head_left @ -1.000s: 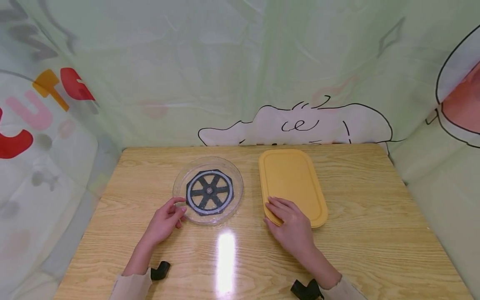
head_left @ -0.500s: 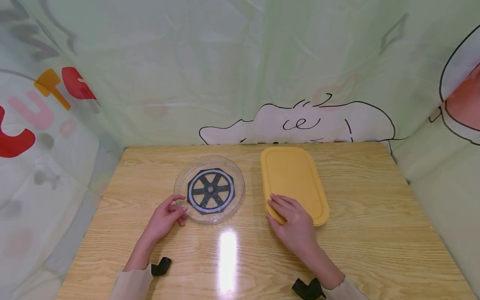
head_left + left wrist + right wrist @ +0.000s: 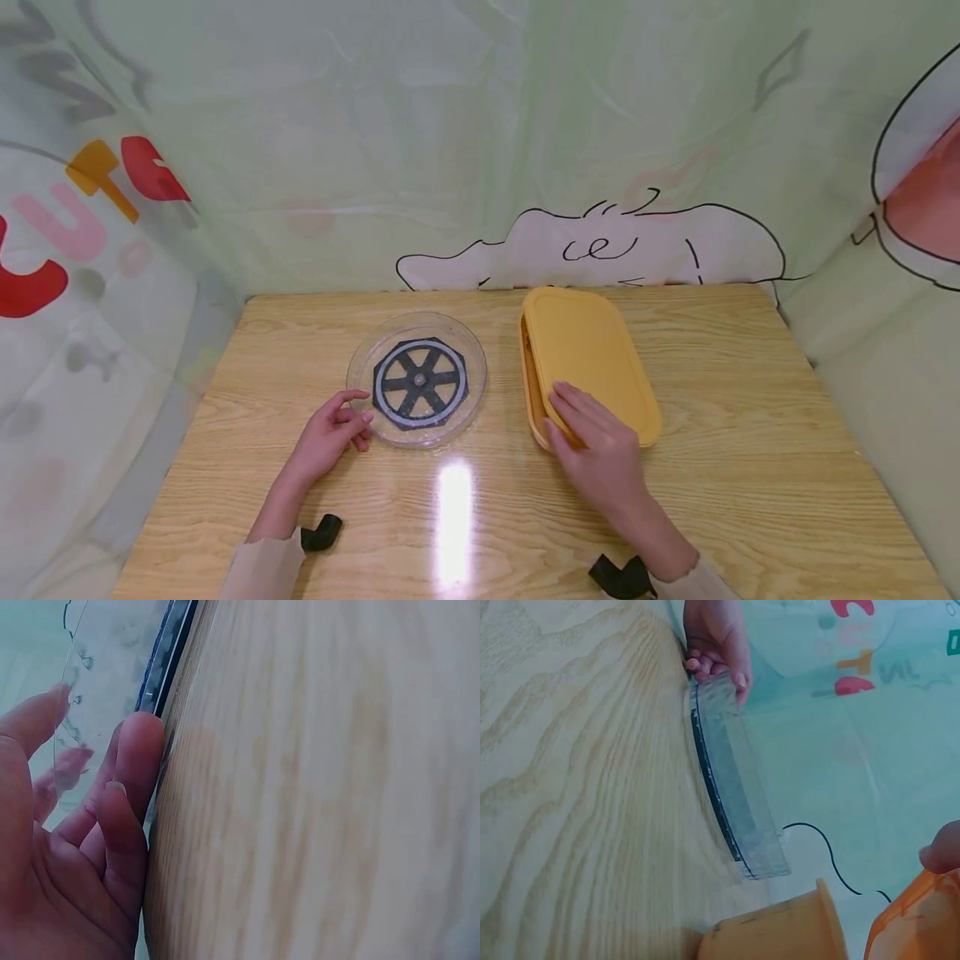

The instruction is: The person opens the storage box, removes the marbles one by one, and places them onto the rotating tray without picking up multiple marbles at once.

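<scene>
My left hand [image 3: 330,437] is at the left side of a clear round dish [image 3: 477,379], its fingers and thumb loosely curled at the rim. A dark octagon with several spokes and a pale ring [image 3: 418,381] shows at the dish's bottom. To the right, my right hand [image 3: 600,450] holds a yellow lid [image 3: 592,350] by its near left edge. The lid is tilted, raised along the left side of a yellow rectangular box [image 3: 531,400]. In the right wrist view a gap separates the lid [image 3: 922,915] from the box [image 3: 780,934]; the box's contents are hidden.
The wooden table [image 3: 712,483] bears both things. A printed curtain [image 3: 412,150] hangs behind the table's back edge and along both sides. Black wrist mounts [image 3: 321,533] stick out by the sleeves. A strip of light is reflected on the tabletop.
The right hand has lifted the lid's left edge and shifted slightly right, so a gap now shows between lid and box. The left hand and the dish have stayed in place.
</scene>
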Action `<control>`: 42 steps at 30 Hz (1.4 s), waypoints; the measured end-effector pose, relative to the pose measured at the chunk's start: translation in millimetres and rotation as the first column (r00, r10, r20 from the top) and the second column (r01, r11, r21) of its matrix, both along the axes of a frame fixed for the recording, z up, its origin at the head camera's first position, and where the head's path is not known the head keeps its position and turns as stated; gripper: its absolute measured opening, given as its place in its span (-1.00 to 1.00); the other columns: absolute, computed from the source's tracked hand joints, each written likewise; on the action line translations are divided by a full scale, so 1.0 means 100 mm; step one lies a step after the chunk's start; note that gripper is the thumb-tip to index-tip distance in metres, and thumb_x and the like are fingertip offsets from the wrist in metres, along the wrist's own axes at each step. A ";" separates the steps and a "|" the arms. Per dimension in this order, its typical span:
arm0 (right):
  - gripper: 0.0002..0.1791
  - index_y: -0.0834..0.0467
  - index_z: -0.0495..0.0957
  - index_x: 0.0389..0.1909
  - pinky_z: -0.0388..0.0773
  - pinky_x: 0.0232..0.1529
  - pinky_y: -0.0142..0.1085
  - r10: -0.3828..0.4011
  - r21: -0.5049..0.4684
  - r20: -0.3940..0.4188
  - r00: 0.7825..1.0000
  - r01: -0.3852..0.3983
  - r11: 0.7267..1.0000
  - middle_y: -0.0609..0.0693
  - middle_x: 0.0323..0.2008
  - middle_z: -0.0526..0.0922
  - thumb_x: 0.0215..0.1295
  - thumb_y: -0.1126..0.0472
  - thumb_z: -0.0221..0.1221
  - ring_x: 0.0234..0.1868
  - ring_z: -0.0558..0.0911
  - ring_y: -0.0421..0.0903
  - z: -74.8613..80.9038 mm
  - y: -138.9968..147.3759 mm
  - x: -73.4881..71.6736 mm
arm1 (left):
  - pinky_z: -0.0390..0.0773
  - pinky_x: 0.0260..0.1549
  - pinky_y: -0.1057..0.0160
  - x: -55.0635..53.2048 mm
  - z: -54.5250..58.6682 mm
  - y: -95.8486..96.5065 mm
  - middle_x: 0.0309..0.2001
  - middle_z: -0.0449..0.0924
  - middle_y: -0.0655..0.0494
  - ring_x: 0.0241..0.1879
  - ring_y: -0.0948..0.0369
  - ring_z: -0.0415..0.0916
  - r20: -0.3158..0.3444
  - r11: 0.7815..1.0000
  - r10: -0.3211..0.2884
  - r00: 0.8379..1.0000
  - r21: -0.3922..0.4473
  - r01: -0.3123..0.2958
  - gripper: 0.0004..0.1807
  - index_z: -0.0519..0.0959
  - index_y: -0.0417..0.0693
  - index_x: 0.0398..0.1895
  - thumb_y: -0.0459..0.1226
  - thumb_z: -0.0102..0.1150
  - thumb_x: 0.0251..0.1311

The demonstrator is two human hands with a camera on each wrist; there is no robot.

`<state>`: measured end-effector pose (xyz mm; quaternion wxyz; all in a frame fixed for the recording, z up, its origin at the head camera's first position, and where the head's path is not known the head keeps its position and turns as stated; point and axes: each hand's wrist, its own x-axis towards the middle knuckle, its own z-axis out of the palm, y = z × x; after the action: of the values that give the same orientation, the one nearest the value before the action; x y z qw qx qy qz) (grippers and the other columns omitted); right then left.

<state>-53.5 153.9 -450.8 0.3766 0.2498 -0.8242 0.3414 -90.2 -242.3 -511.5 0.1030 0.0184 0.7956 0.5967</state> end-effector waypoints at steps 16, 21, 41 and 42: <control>-0.61 0.46 0.71 -0.29 0.53 0.05 -0.40 -0.073 -0.273 -0.183 0.980 0.021 0.962 0.35 -0.23 0.70 0.37 0.12 0.27 -0.16 0.74 0.15 0.33 0.14 -0.02 | 0.63 -0.38 0.22 0.03 0.01 0.01 -0.39 0.61 -0.19 -0.51 0.04 0.61 0.019 1.000 0.004 1.000 0.010 -0.004 -0.58 0.42 -0.17 0.24 -0.26 0.20 0.38; -0.69 0.48 0.70 -0.33 0.57 0.00 -0.39 -0.173 -0.389 -0.214 0.961 0.079 0.918 0.38 -0.30 0.69 0.28 0.22 0.34 -0.14 0.74 0.08 0.52 0.19 -0.02 | 0.63 -0.41 0.21 0.03 0.01 0.01 -0.40 0.60 -0.19 -0.52 0.05 0.60 0.014 1.000 0.006 1.000 0.015 -0.006 -0.59 0.42 -0.19 0.23 -0.27 0.19 0.39; -0.82 0.41 0.69 -0.13 0.58 -0.06 -0.42 -0.337 -0.794 0.133 0.932 0.304 0.527 0.20 -0.16 0.73 0.25 0.47 0.27 -0.05 0.72 -0.02 0.56 0.82 -0.13 | 0.61 -0.39 0.25 0.06 0.18 0.08 -0.41 0.59 -0.22 -0.51 -0.03 0.59 0.002 1.000 -0.002 1.000 0.005 0.002 -0.61 0.40 -0.29 0.23 -0.34 0.15 0.40; -0.82 0.38 0.70 -0.12 0.58 -0.05 -0.41 -0.348 -0.788 0.177 0.921 0.344 0.510 0.18 -0.15 0.74 0.27 0.44 0.27 -0.04 0.71 -0.03 0.53 0.86 -0.14 | 0.61 -0.39 0.24 0.06 0.19 0.08 -0.41 0.58 -0.23 -0.51 -0.04 0.59 0.002 1.000 -0.004 1.000 0.003 0.004 -0.61 0.40 -0.30 0.22 -0.35 0.15 0.40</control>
<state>-67.1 240.3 -398.1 0.5102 -0.1171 -0.6103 0.5946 -84.6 -234.0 -492.9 0.1048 0.0194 0.7945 0.5978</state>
